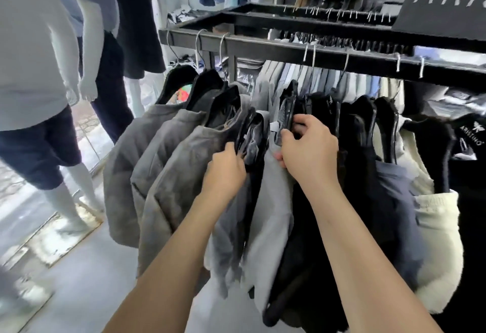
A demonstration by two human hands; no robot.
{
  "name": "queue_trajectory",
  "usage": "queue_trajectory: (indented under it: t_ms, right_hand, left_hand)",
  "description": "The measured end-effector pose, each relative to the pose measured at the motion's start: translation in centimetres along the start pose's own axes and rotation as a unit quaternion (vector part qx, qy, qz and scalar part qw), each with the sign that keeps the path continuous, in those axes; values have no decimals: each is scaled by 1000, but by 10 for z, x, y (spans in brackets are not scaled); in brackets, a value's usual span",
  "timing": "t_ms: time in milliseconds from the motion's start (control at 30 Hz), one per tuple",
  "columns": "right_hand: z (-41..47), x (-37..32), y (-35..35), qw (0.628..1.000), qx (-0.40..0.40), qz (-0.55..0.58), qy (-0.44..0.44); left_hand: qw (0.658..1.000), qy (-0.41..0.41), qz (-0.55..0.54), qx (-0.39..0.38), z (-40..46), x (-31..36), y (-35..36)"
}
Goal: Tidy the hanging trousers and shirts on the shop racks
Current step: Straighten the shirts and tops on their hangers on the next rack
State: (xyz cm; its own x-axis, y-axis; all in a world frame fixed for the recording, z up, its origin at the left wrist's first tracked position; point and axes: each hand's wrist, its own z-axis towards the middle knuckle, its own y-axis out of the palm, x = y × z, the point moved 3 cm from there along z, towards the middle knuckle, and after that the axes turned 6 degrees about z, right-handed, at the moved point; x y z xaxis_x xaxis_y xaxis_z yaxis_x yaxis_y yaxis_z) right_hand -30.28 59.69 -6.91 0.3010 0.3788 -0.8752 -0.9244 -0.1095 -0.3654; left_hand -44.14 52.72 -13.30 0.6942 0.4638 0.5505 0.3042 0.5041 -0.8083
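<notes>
At the frame's centre, the left hand (226, 168) curls its fingers round a black plastic hanger (243, 132), and the right hand (309, 153) pinches another black hanger (285, 114). Three grey folded garments (157, 164) hang at left on the black metal rail (315, 55). Two white mannequins (31, 69) stand upper left.

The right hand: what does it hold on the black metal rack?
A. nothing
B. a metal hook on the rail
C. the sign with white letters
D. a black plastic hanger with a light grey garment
D: the right hand curls round the black plastic hanger carrying the light grey garment.
</notes>
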Motion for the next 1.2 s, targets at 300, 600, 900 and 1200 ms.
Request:
queue_trajectory:
  t_ms: [300, 600, 900, 1200]
  right_hand:
    - [-22, -10, -11, 998, 3, -24, -64]
    - [-136, -37, 40, 917, -289, -2, -274]
    - [-225, -47, 87, 813, -496, 36, -304]
    - [-267, -54, 110, 784, -520, 39, -337]
  left_hand:
    - [992, -102, -28, 72, -119, -57, -28]
    - [966, -199, 33, 162, -255, -97, -115]
    - [964, -214, 96, 122, -351, -112, -198]
    - [910, -349, 121, 187, -391, -143, -204]
